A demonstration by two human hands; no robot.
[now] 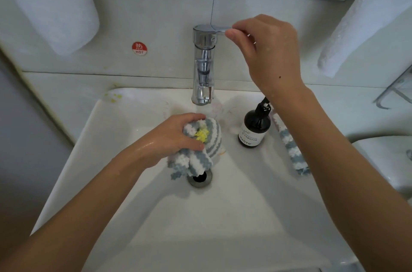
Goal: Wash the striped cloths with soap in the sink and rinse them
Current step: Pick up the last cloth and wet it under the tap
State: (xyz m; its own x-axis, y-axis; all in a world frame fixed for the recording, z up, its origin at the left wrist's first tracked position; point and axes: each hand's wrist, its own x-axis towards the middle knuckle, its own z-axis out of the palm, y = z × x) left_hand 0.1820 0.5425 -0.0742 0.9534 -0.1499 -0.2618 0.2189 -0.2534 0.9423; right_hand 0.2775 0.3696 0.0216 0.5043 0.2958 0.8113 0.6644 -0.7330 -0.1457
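Over the white sink (107, 160) drain, left hand (171, 138) clenches a bunched striped cloth (196, 155), its ends hanging below the fingers, right hand (267, 48) pinches the tap lever (214, 27), second striped cloth (289, 149) beside the soap bottle (254, 129)

We hold one grey-and-white striped cloth (196, 151) bunched in our left grip (176, 138) over the sink (111, 160), yellow soap (201, 133) beside the thumb, ends hanging below. A second striped cloth (289, 149) lies stretched out well right of it, past the dark soap bottle (254, 129).
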